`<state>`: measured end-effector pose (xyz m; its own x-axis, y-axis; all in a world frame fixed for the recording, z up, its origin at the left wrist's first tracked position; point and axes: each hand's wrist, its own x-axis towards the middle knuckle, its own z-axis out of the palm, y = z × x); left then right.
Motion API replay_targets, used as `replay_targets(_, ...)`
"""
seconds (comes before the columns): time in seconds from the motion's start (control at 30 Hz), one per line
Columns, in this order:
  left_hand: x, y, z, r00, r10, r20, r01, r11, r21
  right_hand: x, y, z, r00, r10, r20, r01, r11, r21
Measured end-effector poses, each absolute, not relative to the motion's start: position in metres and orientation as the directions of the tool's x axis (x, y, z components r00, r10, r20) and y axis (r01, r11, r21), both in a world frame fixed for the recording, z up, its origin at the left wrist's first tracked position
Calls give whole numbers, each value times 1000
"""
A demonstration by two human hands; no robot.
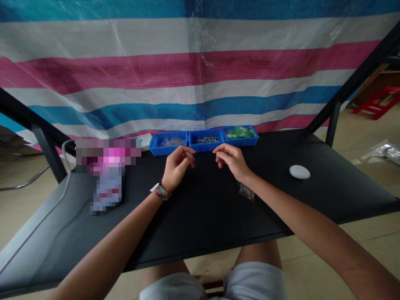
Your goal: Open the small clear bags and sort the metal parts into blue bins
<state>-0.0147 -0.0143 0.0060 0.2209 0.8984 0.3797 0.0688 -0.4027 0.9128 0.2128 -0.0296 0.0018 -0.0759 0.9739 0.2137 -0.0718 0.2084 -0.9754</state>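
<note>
My left hand is over the black table, in front of the blue bins, with its fingers loosely bent and parted. Facing it across a small gap is my right hand, its fingers half curled and pointing left. I see nothing held in either hand. Just beyond the hands stand three blue bins: the left bin has clear plastic bags in it, the middle bin holds loose metal screws or pins, and the right bin contains green packets. A small clear plastic bag lies partly hidden beneath my right forearm.
A white oval object rests on the right of the black table. Blurred-out items and a white cable lie on the left. A striped sheet hangs behind, between black frame posts. A red stool stands far right.
</note>
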Motion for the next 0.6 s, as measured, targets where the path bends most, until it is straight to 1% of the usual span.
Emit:
replay_targets(0.03, -11, -20, 7, 343, 850, 399, 165, -473, 866, 215, -28, 3, -35, 976, 215, -92, 211, -973)
replay_targets(0.07, -8, -26, 8, 466, 784, 410, 240, -558, 795, 216, -26, 3, 4, 977, 213, -118, 212, -970)
replay_targets(0.1, -4, -31, 9, 580, 706, 405, 269, -636, 723, 218, -23, 4, 38, 978, 207, -147, 210, -966)
replay_targets(0.17, 4, -39, 8, 742, 560, 368, 250, -741, 624, 222, -19, 3, 90, 977, 191, -196, 206, -959)
replay_targets(0.23, 12, -45, 5, 850, 443, 285, 246, -813, 528, 224, -15, 3, 118, 977, 178, -224, 201, -954)
replay_targets(0.3, 18, -50, 1, 900, 386, 202, 272, -860, 432, 226, -12, 2, 130, 977, 171, -233, 198, -952)
replay_targets(0.4, 24, -54, -3, 926, 346, 149, 279, -896, 345, 226, -11, 2, 129, 978, 165, -243, 193, -951)
replay_targets(0.5, 26, -56, -4, 933, 329, 145, 271, -908, 320, 226, -12, 1, 124, 980, 157, -267, 185, -946)
replay_targets(0.6, 26, -56, -3, 928, 331, 174, 264, -910, 321, 225, -12, 1, 114, 982, 151, -267, 177, -947)
